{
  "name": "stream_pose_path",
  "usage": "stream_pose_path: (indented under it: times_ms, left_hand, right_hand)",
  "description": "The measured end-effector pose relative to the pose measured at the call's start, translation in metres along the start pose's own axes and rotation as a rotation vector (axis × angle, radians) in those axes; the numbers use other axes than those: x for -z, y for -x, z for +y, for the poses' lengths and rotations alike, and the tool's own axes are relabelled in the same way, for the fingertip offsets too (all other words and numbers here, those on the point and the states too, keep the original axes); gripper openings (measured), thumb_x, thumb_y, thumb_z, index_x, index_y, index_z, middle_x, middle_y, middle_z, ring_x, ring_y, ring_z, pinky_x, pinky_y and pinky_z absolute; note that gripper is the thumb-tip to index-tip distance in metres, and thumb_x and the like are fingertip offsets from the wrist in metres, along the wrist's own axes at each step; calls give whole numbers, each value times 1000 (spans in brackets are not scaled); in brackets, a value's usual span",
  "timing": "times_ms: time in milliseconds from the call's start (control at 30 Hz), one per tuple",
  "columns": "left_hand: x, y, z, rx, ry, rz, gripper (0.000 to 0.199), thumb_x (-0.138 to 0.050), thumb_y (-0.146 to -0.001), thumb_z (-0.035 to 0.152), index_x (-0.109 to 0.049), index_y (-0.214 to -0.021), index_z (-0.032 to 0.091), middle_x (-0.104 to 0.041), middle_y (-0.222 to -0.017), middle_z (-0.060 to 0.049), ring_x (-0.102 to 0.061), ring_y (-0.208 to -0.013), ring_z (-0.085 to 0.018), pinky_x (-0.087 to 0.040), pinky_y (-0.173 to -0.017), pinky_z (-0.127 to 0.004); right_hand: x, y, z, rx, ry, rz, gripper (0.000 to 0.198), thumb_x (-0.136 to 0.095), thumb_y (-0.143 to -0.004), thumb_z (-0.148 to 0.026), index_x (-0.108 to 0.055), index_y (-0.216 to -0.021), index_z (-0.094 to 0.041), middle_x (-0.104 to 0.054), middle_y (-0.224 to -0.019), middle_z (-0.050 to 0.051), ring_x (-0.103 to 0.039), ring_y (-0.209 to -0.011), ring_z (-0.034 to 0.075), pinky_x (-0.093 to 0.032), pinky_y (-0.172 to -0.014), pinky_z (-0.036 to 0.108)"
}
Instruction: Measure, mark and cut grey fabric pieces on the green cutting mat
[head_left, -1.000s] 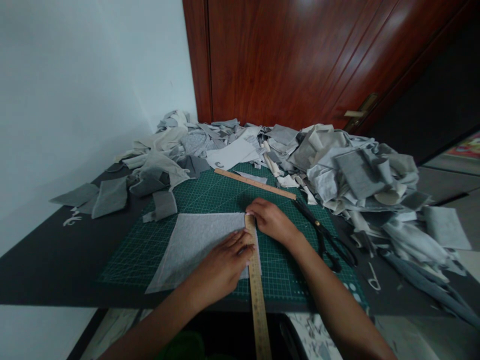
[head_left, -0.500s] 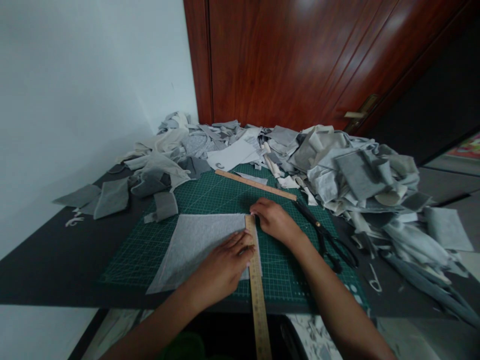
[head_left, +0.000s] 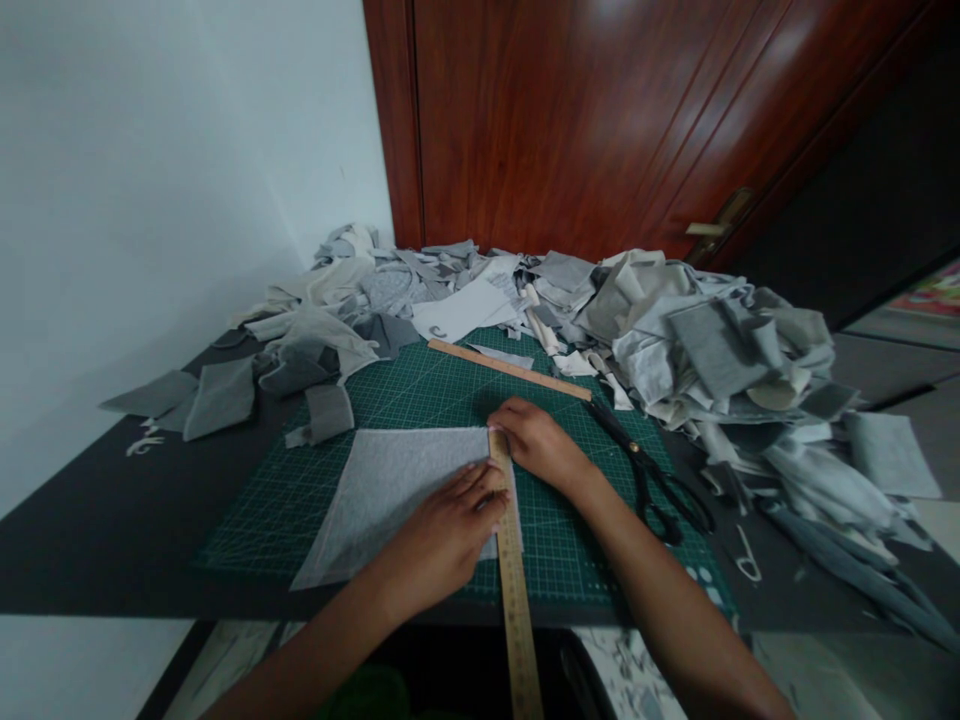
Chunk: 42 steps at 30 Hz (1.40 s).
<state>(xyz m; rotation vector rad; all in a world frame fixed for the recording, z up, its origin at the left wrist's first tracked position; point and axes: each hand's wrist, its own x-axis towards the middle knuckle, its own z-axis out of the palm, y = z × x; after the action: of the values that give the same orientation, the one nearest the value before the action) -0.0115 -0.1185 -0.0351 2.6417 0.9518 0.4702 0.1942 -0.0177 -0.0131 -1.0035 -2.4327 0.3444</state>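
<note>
A light grey piece of fabric (head_left: pixel 405 475) lies flat on the green cutting mat (head_left: pixel 255 520). Along its right side runs a wooden ruler (head_left: pixel 514 590), whose near end sticks out past the table edge. My left hand (head_left: pixel 446 530) rests over the fabric, its fingers and thumb holding the ruler down. At the ruler's far end, by the fabric's top right corner, my right hand (head_left: pixel 536 440) is closed in a pinch. Whatever its fingertips hold is hidden or too small to name. Black scissors (head_left: pixel 637 455) lie on the mat, right of my right hand.
A second wooden ruler (head_left: pixel 510 370) lies slanted across the mat's far part. Heaped grey and white fabric scraps (head_left: pixel 697 330) line the back and right of the dark table (head_left: pixel 82 520). Loose scraps (head_left: pixel 221 395) lie at left. A white hooked piece (head_left: pixel 748 560) lies at right.
My right hand has shifted slightly left, onto the far end of the ruler. My left hand, the ruler and the fabric stay about where they were.
</note>
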Motion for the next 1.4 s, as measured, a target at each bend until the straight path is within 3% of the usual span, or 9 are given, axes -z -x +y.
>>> stream_pose_path:
  times_ms: [300, 867, 1267, 1400]
  left_hand:
    - [-3, 2, -1, 1, 16, 19, 53, -49, -91, 0, -54, -139, 20, -51, -156, -12, -41, -153, -27, -34, -128, -53]
    - [-1, 1, 0, 10, -35, -26, 48, -51, -93, 2, -54, -139, 17, -50, -157, -13, -40, -153, -29, -34, -129, -52]
    - [-2, 1, -1, 6, -53, -14, 51, -50, -91, 0, -54, -139, 16, -50, -157, -15, -41, -152, -29, -35, -128, -51]
    - [-1, 1, -1, -12, -74, -4, 47, -50, -93, 3, -55, -137, 18, -51, -156, -13, -42, -152, -29, -36, -128, -51]
  right_hand:
    - [11, 1, -5, -64, 198, -94, 29, -54, -86, 5, -71, -89, -19, -64, -91, 7, -61, -87, 22, -47, -81, 31]
    - [5, 0, -2, -32, 84, -11, 30, -52, -91, 4, -72, -101, -17, -66, -98, 9, -63, -92, 22, -49, -86, 31]
    - [17, 3, -7, -93, 274, -163, 31, -51, -86, 4, -74, -94, -17, -67, -96, 10, -63, -93, 23, -46, -85, 31]
    - [22, 6, 0, -128, 157, -62, 33, -49, -85, 5, -72, -95, -17, -69, -97, 11, -65, -94, 23, -48, -85, 31]
